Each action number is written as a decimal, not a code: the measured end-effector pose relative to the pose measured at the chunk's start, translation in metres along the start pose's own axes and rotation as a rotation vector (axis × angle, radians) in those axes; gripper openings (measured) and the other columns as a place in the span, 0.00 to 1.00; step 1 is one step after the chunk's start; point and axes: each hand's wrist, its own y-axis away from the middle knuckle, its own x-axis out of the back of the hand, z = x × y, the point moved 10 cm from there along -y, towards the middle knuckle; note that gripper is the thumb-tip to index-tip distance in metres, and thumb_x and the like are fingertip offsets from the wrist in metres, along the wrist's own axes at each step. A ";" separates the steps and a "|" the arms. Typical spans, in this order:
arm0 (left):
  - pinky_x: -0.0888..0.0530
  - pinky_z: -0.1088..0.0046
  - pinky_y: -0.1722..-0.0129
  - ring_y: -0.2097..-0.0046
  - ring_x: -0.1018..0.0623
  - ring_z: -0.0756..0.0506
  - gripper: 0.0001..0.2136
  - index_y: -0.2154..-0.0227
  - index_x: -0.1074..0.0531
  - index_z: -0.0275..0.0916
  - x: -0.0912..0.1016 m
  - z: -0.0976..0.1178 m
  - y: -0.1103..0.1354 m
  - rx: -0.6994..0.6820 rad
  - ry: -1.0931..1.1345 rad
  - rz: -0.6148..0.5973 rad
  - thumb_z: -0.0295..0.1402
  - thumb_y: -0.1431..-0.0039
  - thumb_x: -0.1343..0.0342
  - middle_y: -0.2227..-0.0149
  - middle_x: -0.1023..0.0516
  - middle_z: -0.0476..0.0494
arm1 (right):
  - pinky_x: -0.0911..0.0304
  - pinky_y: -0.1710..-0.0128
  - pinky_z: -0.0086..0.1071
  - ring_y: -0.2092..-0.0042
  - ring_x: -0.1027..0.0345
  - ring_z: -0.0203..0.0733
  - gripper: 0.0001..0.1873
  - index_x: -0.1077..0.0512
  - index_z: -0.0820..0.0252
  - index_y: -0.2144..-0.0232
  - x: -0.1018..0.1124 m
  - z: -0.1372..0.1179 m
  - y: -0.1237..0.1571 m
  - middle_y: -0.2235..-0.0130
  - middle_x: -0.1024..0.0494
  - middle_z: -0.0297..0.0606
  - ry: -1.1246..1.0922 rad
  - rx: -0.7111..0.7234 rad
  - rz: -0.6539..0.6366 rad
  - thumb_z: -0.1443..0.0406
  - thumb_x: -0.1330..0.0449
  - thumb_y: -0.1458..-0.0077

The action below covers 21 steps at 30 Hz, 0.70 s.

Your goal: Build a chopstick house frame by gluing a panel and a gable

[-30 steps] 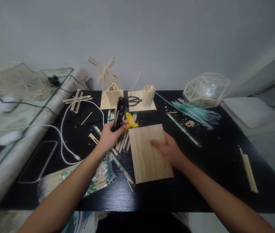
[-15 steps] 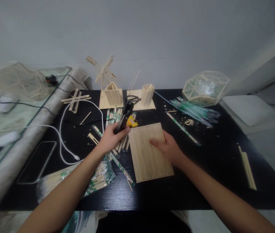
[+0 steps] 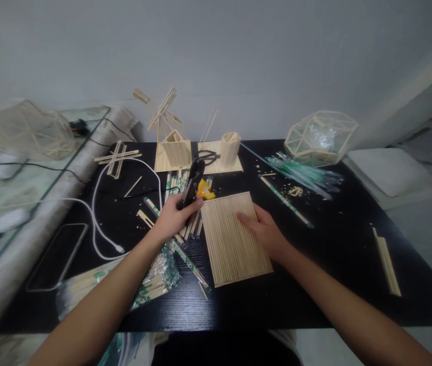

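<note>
My left hand (image 3: 176, 216) is closed around a black glue gun (image 3: 193, 183) with a yellow part (image 3: 205, 190) where a small orange light shows. Its fingertips reach the top left corner of a flat panel of wooden sticks (image 3: 235, 244) laid side by side. On the panel's right edge, my right hand (image 3: 264, 229) grips with the thumb on top and the fingers hidden beneath. The panel is held tilted above the black table. Wrapped chopsticks (image 3: 180, 178) lie behind and beside the left hand.
A stick windmill model (image 3: 176, 147) and a round stick cup (image 3: 231, 147) on a base stand at the back. Green plastic wrappers (image 3: 300, 173) lie right, near a stick polyhedron (image 3: 320, 137). A white cable (image 3: 94, 213), a phone (image 3: 58, 256) and bagged chopsticks (image 3: 155, 284) lie left.
Both hands keep their grips, and the panel hardly moves. The glue gun has shifted very slightly; the whole view has drifted a little.
</note>
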 end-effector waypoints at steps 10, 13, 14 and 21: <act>0.32 0.74 0.78 0.79 0.29 0.50 0.20 0.66 0.23 0.35 0.009 0.010 0.002 0.006 0.152 0.099 0.49 0.49 0.31 0.79 0.29 0.52 | 0.22 0.53 0.53 0.57 0.18 0.58 0.15 0.21 0.58 0.64 0.024 -0.005 -0.003 0.59 0.13 0.46 -0.137 -0.197 0.121 0.56 0.28 0.51; 0.32 0.74 0.78 0.79 0.29 0.50 0.19 0.67 0.23 0.34 0.012 0.016 0.002 -0.016 0.180 0.124 0.47 0.49 0.31 0.79 0.29 0.52 | 0.25 0.45 0.53 0.50 0.19 0.57 0.15 0.21 0.55 0.60 0.053 -0.065 0.009 0.53 0.14 0.43 -0.020 0.102 0.185 0.56 0.29 0.48; 0.31 0.74 0.78 0.79 0.30 0.50 0.18 0.67 0.23 0.35 0.013 0.018 0.002 -0.022 0.195 0.133 0.47 0.49 0.31 0.79 0.29 0.52 | 0.27 0.43 0.53 0.47 0.20 0.56 0.14 0.20 0.53 0.58 0.065 -0.091 0.022 0.51 0.15 0.40 0.065 0.268 0.244 0.56 0.29 0.46; 0.30 0.74 0.78 0.78 0.30 0.50 0.18 0.69 0.25 0.36 0.015 0.020 0.002 -0.034 0.217 0.159 0.46 0.51 0.30 0.78 0.29 0.52 | 0.31 0.36 0.50 0.40 0.24 0.51 0.21 0.25 0.41 0.38 0.019 -0.114 0.115 0.43 0.18 0.35 0.981 0.997 -0.119 0.63 0.44 0.30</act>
